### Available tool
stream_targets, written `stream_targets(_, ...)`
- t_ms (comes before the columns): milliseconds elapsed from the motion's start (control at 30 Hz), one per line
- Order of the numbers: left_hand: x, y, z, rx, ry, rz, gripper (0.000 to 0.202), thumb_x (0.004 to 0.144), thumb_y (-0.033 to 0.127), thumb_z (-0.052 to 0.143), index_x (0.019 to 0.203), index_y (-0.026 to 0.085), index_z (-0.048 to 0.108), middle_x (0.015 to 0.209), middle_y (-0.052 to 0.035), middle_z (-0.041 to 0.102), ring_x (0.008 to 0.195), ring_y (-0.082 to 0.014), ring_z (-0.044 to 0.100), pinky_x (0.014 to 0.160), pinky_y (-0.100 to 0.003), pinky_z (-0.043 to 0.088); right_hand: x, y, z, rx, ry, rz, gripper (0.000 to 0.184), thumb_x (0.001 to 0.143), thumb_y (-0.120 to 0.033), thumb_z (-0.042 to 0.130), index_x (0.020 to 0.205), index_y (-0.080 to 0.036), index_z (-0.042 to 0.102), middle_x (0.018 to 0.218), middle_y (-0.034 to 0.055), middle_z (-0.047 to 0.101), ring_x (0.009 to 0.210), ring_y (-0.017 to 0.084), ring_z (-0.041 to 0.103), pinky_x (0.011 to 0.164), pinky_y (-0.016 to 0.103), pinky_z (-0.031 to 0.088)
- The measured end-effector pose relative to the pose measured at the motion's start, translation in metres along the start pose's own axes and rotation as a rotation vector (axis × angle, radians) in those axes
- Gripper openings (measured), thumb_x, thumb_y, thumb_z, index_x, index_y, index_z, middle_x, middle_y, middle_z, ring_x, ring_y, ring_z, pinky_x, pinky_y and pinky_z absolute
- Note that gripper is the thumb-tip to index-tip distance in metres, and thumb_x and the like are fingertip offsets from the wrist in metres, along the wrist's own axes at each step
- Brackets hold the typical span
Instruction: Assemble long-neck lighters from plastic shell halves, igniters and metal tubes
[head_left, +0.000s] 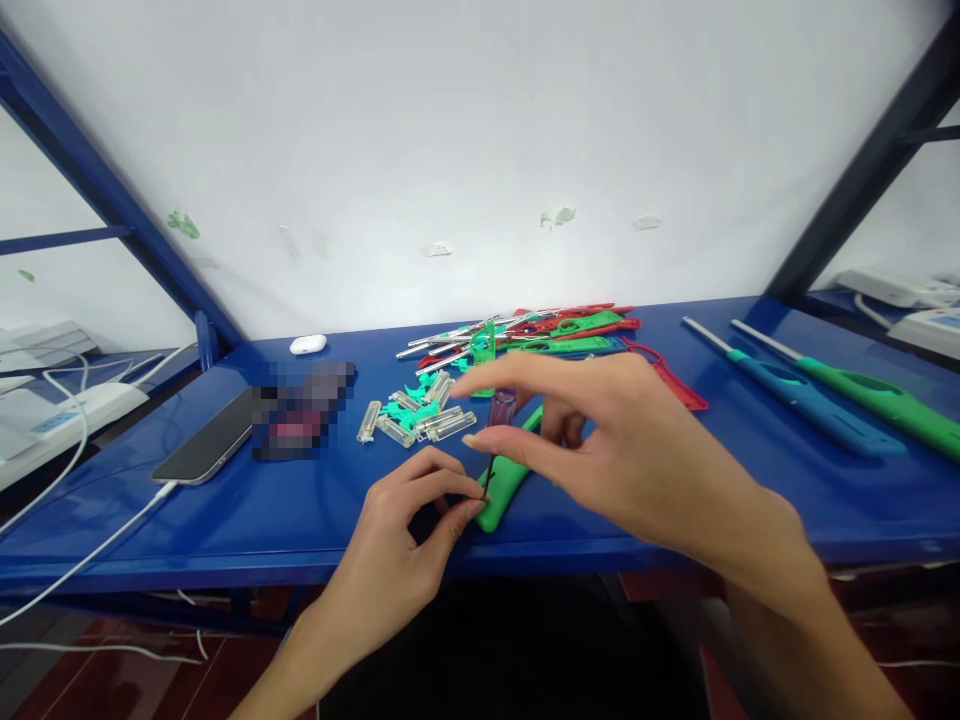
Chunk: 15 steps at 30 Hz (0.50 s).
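My right hand (630,450) is closed around the translucent purple handle of a screwdriver (502,408), which stands nearly upright. Its thin dark shaft points down at the near end of a green lighter handle (504,487) lying on the blue table. My left hand (416,515) pinches thumb and forefinger together right at the shaft's lower end, beside the green handle. Whatever lies between those fingertips is too small to make out. Part of the green handle is hidden behind my right hand.
Clear plastic lighter tanks (452,424) and teal pieces (431,388) lie beyond my hands. Behind them is a pile of red and green lighter casings (585,322) with metal rods. Blue (817,400) and green lighters (877,395) lie right; a phone (214,440) and white case (308,344) left.
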<state>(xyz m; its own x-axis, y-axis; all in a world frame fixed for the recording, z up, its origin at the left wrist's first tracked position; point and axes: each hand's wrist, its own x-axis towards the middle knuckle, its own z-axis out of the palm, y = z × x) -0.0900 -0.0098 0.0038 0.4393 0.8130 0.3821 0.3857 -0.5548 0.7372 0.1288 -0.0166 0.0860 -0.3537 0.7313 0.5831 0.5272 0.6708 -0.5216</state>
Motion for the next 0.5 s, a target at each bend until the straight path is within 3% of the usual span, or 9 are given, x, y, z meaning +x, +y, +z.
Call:
stream_targets(133,0.002,0.001,0.001,-0.034,0.01,0.01,0.01,0.101,0.02,0.066,0.099,0.025,0.075,0.1,-0.0004,0.071,0.09,-0.0158,0.067,0.081,-0.026,0.053,-0.001,0.001,0.001,-0.035,0.03,-0.053,0.02,0.097,-0.025,0.076,0.116,-0.025,0.08,0.1,-0.006,0.084,0.077,0.011,0.076,0.07,0.022,0.054)
stream_targets(267,0.002,0.0,0.001,-0.045,0.011,0.018,0.015,0.1,0.018,0.067,0.089,0.023,0.077,0.092,-0.0006,0.071,0.08,-0.014,0.065,0.075,-0.024,0.052,0.0,0.0,0.0,0.108,-0.092,-0.126,0.037,0.107,-0.01,0.051,0.135,-0.021,0.072,0.122,-0.0024,0.082,0.1,0.012,0.077,0.085,0.022,0.057)
stream_targets(333,0.002,0.0,0.0,-0.043,0.016,0.031,0.018,0.099,0.016,0.066,0.088,0.023,0.078,0.091,-0.0011,0.071,0.08,-0.0142,0.065,0.074,-0.023,0.052,0.002,0.001,0.002,0.158,-0.093,-0.13,0.033,0.107,-0.01,0.053,0.129,-0.023,0.075,0.115,-0.0044,0.082,0.095,0.01,0.077,0.078,0.02,0.056)
stream_targets(433,0.001,0.0,-0.001,-0.054,0.008,0.035,0.02,0.1,0.015,0.064,0.089,0.022,0.078,0.092,-0.0018,0.072,0.083,-0.015,0.067,0.076,-0.024,0.052,0.005,0.003,0.008,0.118,0.055,-0.15,0.012,0.102,-0.022,0.069,0.106,-0.021,0.08,0.096,-0.0058,0.083,0.08,0.009,0.074,0.07,0.019,0.054)
stream_targets(500,0.001,0.0,-0.001,-0.055,-0.001,0.029,0.021,0.101,0.015,0.062,0.089,0.022,0.078,0.092,-0.0019,0.072,0.084,-0.0151,0.068,0.076,-0.024,0.053,0.005,0.005,0.011,0.12,0.059,-0.186,0.014,0.102,-0.021,0.069,0.11,-0.018,0.08,0.098,-0.0038,0.083,0.083,0.01,0.074,0.076,0.02,0.055)
